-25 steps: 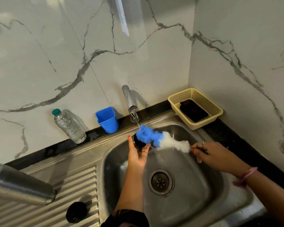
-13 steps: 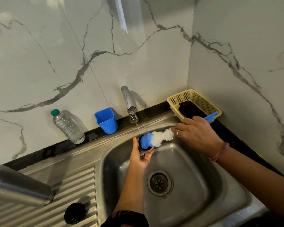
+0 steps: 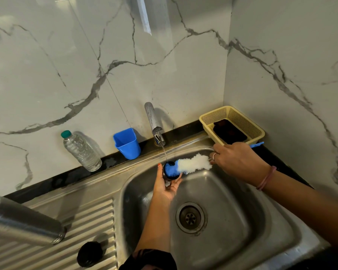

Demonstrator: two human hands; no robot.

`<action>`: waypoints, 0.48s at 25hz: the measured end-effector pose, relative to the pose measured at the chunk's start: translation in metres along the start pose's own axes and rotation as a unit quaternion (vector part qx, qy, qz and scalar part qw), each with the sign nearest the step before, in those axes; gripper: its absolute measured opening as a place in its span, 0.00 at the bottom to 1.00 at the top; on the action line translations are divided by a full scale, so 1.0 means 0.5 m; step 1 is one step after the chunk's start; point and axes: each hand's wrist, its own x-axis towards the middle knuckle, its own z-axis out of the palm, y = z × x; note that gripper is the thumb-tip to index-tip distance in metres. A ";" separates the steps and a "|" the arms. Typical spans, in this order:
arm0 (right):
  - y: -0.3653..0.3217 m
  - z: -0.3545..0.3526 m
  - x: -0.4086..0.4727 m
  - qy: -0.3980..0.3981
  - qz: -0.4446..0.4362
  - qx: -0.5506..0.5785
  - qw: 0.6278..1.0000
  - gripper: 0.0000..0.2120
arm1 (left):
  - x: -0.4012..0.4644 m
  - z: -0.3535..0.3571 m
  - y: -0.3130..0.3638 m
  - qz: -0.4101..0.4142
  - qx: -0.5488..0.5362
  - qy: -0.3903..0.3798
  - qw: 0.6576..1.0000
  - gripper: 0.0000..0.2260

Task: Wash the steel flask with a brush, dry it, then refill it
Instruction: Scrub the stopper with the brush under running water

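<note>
Over the steel sink (image 3: 261, 221), the left hand (image 3: 165, 187) cups a small dark cap (image 3: 171, 172) under the tap, while the right hand (image 3: 236, 162) grips the brush (image 3: 191, 164), its long axis running leftward into the cap.

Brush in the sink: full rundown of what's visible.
The brush is a bottle brush with a fluffy head, blue at the tip and white behind, on a thin blue handle whose end pokes out past the right hand gripping it. It lies nearly level over the sink. Its blue tip is pushed into a small dark cap held by the left hand, under the tap's thin stream.
</note>
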 end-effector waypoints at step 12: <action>0.006 -0.020 0.017 0.118 0.004 -0.032 0.992 0.07 | 0.003 0.004 0.002 0.007 0.003 -0.017 1.000 0.27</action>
